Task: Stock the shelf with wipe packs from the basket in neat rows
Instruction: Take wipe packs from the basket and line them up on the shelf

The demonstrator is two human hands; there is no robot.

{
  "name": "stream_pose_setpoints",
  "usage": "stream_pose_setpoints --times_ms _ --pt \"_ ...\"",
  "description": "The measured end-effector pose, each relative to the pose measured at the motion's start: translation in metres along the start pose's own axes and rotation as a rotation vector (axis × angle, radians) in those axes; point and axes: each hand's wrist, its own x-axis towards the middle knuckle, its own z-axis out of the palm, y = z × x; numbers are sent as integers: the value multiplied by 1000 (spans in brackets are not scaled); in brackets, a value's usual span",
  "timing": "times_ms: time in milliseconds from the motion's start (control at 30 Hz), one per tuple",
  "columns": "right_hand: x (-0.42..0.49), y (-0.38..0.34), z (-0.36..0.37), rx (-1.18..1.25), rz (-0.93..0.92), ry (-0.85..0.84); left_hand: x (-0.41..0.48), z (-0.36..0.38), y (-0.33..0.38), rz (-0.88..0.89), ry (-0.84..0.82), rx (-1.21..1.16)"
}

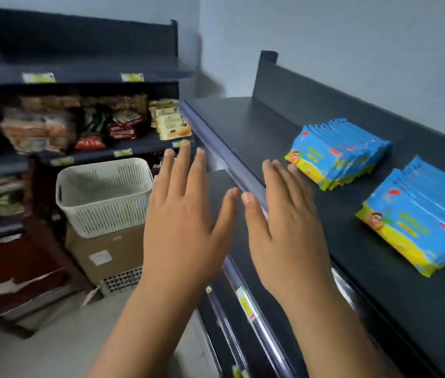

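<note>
Two rows of blue and yellow wipe packs stand on the dark shelf (257, 132): a far row (336, 156) and a near row (423, 222). My left hand (183, 214) and my right hand (284, 222) are both held out flat with straight fingers, palms down, holding nothing. They hover side by side over the shelf's front edge, left of the packs. The fingertips of my right hand are close to the far row. A white slatted basket (104, 195) sits on a cardboard box to the left; what lies inside it is hidden.
The cardboard box (106, 255) under the basket stands on the floor beside another grille basket. A second shelving unit (79, 118) at the left holds snack packets. Price-tag rails run along the shelf fronts. The shelf ends against a grey wall.
</note>
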Motion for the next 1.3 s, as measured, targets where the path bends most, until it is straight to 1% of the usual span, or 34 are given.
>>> stream_pose_setpoints --times_ms 100,200,333,433,500,600,733,800,900,1000,1067,1167,1300 --pt "18 -42 45 153 26 -90 14 -22 -47 -74 10 91" --pt "35 -93 94 283 15 -209 25 -48 -100 -164 25 188" --pt "59 -150 159 380 -34 -282 42 -78 -175 -252 18 281" --pt "75 -184 206 405 -36 -320 56 -90 -227 -306 3 295" --pt "85 -203 236 455 12 -365 67 -92 -258 -324 -4 295" --pt "100 -219 279 563 163 -454 81 -88 -299 -346 -50 280" --pt "118 -224 327 587 233 -546 98 -67 -349 -412 -146 230" --pt "132 -220 345 615 308 -612 107 -50 -376 -444 -206 198" --pt "162 -210 374 722 575 -683 128 -18 -422 -571 -307 88" --pt "203 -190 413 692 769 -656 159 10 -461 -782 -331 -150" --pt "236 -177 444 677 877 -624 185 30 -485 -857 -312 -183" --pt "285 -151 502 626 966 -603 224 63 -522 -981 -297 -284" --pt "328 -119 578 545 1055 -637 267 118 -573 -1096 -380 -250"
